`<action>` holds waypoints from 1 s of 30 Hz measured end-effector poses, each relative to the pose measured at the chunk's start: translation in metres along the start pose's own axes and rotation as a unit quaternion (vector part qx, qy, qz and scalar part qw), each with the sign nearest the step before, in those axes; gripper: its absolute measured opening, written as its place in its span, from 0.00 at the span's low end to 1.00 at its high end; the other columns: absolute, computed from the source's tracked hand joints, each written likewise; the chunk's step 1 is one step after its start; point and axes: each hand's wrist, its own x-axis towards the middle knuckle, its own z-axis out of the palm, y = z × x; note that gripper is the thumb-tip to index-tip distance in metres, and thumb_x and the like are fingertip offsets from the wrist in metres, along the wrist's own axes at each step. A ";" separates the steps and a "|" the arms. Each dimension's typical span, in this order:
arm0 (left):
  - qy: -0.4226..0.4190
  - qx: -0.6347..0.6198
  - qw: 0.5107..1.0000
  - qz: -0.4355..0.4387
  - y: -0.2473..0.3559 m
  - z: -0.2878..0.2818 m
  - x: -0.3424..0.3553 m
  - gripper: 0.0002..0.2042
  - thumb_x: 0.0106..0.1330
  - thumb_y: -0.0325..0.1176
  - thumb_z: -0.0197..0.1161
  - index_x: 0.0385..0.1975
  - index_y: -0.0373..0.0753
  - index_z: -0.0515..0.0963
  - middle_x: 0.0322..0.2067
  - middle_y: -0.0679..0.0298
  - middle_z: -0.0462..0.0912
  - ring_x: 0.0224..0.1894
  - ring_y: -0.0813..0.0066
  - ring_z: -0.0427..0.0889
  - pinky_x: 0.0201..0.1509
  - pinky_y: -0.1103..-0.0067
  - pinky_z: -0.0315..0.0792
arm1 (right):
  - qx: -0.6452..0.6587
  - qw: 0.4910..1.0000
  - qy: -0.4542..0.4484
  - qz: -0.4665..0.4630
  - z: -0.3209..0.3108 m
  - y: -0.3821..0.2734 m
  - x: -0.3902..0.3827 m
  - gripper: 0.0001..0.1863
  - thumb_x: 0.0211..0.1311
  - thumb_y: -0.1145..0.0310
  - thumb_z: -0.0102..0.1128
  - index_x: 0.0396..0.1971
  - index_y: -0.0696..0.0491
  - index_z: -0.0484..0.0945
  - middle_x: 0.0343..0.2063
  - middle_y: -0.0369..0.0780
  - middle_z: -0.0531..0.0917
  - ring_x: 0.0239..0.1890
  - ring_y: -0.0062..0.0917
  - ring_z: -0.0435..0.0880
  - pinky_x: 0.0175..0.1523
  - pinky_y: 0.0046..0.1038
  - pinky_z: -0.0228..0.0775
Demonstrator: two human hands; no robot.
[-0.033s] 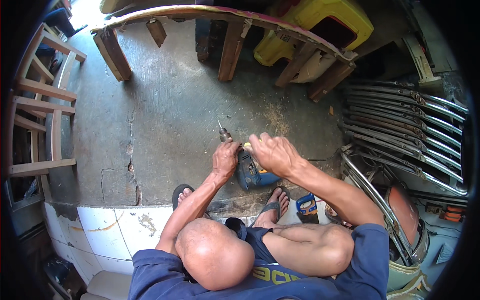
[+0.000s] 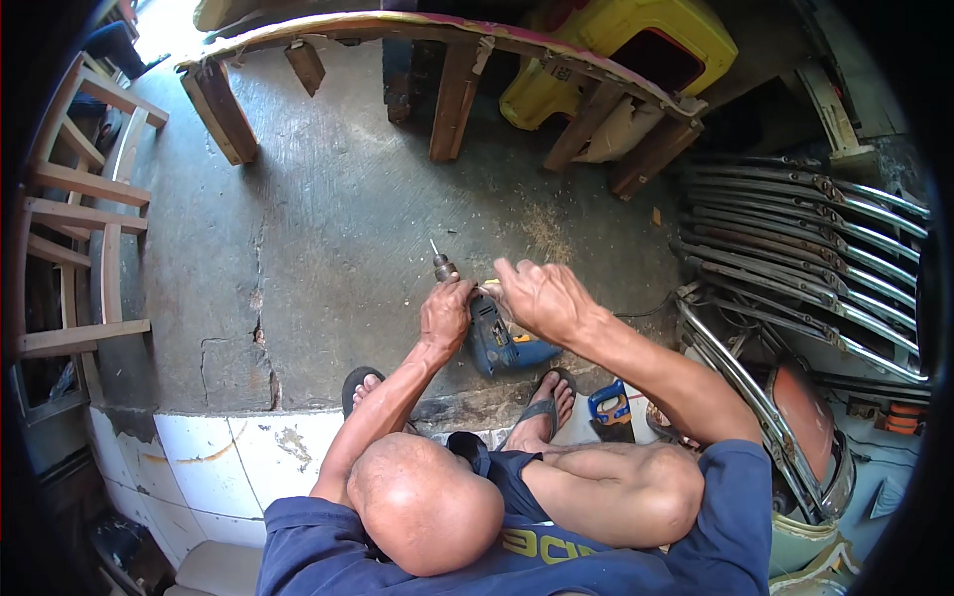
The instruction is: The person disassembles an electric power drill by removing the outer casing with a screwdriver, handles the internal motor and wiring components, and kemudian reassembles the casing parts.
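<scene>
A blue power drill (image 2: 491,338) with yellow parts lies on the floor in front of my feet. Its metal chuck (image 2: 444,265) points away from me and holds a thin bit. My left hand (image 2: 447,314) is closed around the front of the drill, just behind the chuck. To its right, my right hand (image 2: 547,303) is closed on a small yellow piece (image 2: 490,284), close against the drill's side. Most of that piece is hidden by my fingers, so its kind is unclear.
A hand saw (image 2: 609,402) with a blue handle lies beside my right foot. Stacked metal frames (image 2: 795,248) stand at the right, wooden frames (image 2: 94,214) at the left. Ahead is a low wooden structure (image 2: 457,99) with a yellow plastic stool (image 2: 686,30) behind. Sawdust (image 2: 542,230) lies on the floor.
My right hand has turned slightly at the wrist, and less of the yellow piece shows. The left hand keeps its hold on the drill.
</scene>
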 end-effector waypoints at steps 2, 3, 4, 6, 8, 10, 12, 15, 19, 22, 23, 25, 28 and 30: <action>-0.021 0.014 1.000 -0.001 -0.001 0.000 0.002 0.08 0.66 0.32 0.63 0.42 0.40 0.83 0.45 0.45 0.85 0.51 0.46 0.84 0.52 0.60 0.79 | -0.015 0.999 0.030 -0.019 -0.011 0.002 -0.008 0.17 0.69 0.62 0.56 0.50 0.57 0.71 0.28 0.51 0.82 0.27 0.45 0.86 0.28 0.44 0.77; -0.046 0.016 0.999 0.002 0.000 0.000 0.006 0.09 0.66 0.32 0.62 0.43 0.40 0.83 0.45 0.44 0.85 0.52 0.46 0.84 0.52 0.60 0.79 | -0.023 0.994 0.080 -0.064 -0.014 0.005 -0.009 0.15 0.67 0.63 0.57 0.46 0.58 0.73 0.24 0.51 0.82 0.25 0.45 0.86 0.27 0.43 0.77; -0.071 0.019 0.997 0.004 0.002 -0.001 0.005 0.09 0.66 0.31 0.62 0.43 0.41 0.83 0.45 0.43 0.85 0.52 0.47 0.84 0.53 0.60 0.79 | -0.031 0.985 0.130 -0.109 -0.014 0.007 -0.011 0.14 0.64 0.63 0.58 0.42 0.59 0.75 0.19 0.50 0.83 0.23 0.44 0.86 0.27 0.43 0.78; -0.053 0.031 0.998 0.009 0.004 0.001 0.000 0.09 0.66 0.30 0.61 0.44 0.41 0.83 0.47 0.44 0.85 0.52 0.47 0.84 0.52 0.60 0.80 | -0.057 0.992 0.085 -0.069 -0.009 0.007 -0.006 0.14 0.64 0.64 0.58 0.39 0.60 0.76 0.18 0.50 0.83 0.23 0.43 0.87 0.27 0.41 0.78; -0.040 0.016 0.999 0.004 -0.004 -0.002 0.003 0.08 0.67 0.29 0.59 0.44 0.41 0.81 0.43 0.47 0.85 0.51 0.48 0.84 0.50 0.59 0.80 | -0.069 0.996 0.042 -0.037 -0.012 0.008 0.003 0.12 0.63 0.65 0.57 0.35 0.60 0.75 0.18 0.51 0.83 0.23 0.42 0.87 0.27 0.40 0.78; -0.069 0.032 0.997 -0.005 -0.003 -0.007 0.009 0.08 0.68 0.29 0.59 0.43 0.40 0.81 0.42 0.46 0.85 0.48 0.47 0.84 0.48 0.58 0.79 | -0.045 0.993 0.094 -0.055 -0.027 0.002 -0.006 0.11 0.64 0.66 0.57 0.33 0.60 0.74 0.18 0.51 0.83 0.23 0.42 0.88 0.27 0.39 0.78; -0.099 0.043 0.994 -0.015 0.005 -0.008 0.010 0.07 0.68 0.30 0.59 0.42 0.40 0.81 0.41 0.46 0.85 0.46 0.46 0.85 0.46 0.57 0.79 | -0.041 0.990 0.095 -0.099 -0.026 0.008 -0.008 0.10 0.63 0.66 0.57 0.32 0.59 0.74 0.18 0.51 0.83 0.23 0.41 0.88 0.26 0.39 0.78; -0.136 0.072 0.986 -0.066 0.008 -0.013 0.012 0.10 0.69 0.32 0.59 0.46 0.41 0.82 0.50 0.44 0.83 0.49 0.47 0.85 0.49 0.58 0.81 | -0.064 0.997 0.024 -0.043 -0.029 0.003 0.001 0.10 0.63 0.67 0.57 0.35 0.58 0.78 0.21 0.49 0.85 0.25 0.37 0.89 0.27 0.38 0.78; -0.127 0.059 0.990 -0.029 0.012 -0.012 0.011 0.10 0.68 0.34 0.60 0.45 0.41 0.82 0.50 0.44 0.83 0.49 0.46 0.85 0.49 0.58 0.81 | -0.109 0.991 0.069 -0.048 -0.018 0.001 -0.012 0.14 0.64 0.65 0.57 0.29 0.58 0.86 0.23 0.46 0.86 0.26 0.33 0.90 0.27 0.34 0.79; -0.110 0.079 0.991 -0.021 0.007 -0.013 0.008 0.10 0.68 0.34 0.61 0.44 0.41 0.83 0.49 0.44 0.83 0.48 0.46 0.85 0.49 0.57 0.81 | -0.080 0.995 0.042 -0.029 -0.024 -0.004 -0.006 0.14 0.64 0.66 0.56 0.35 0.62 0.84 0.22 0.47 0.86 0.26 0.34 0.90 0.28 0.34 0.79; -0.108 0.074 0.991 -0.028 0.010 -0.014 0.010 0.09 0.68 0.34 0.60 0.44 0.40 0.83 0.49 0.43 0.84 0.48 0.46 0.85 0.49 0.58 0.80 | -0.054 0.998 -0.023 0.001 -0.029 -0.005 -0.005 0.15 0.64 0.67 0.56 0.40 0.64 0.81 0.22 0.48 0.86 0.27 0.34 0.90 0.29 0.35 0.79; -0.109 0.068 0.991 -0.032 0.014 -0.015 0.015 0.09 0.68 0.33 0.60 0.43 0.40 0.83 0.48 0.43 0.84 0.48 0.46 0.85 0.49 0.58 0.80 | -0.057 0.998 0.027 -0.015 -0.028 -0.002 -0.016 0.17 0.64 0.66 0.56 0.44 0.65 0.79 0.22 0.49 0.86 0.27 0.34 0.90 0.29 0.35 0.80; -0.163 0.096 0.980 -0.054 0.012 -0.016 0.012 0.10 0.68 0.34 0.60 0.45 0.41 0.83 0.48 0.43 0.84 0.49 0.46 0.85 0.49 0.58 0.81 | -0.066 0.996 0.054 -0.038 -0.018 -0.002 -0.022 0.20 0.64 0.66 0.56 0.49 0.66 0.75 0.22 0.49 0.86 0.28 0.35 0.90 0.29 0.35 0.79; -0.103 0.091 0.991 -0.004 0.011 -0.011 0.011 0.10 0.68 0.35 0.61 0.45 0.41 0.83 0.48 0.44 0.84 0.49 0.46 0.85 0.49 0.59 0.81 | -0.082 0.995 0.036 -0.034 -0.013 -0.002 -0.017 0.20 0.64 0.66 0.56 0.50 0.66 0.74 0.22 0.49 0.86 0.28 0.35 0.90 0.28 0.36 0.79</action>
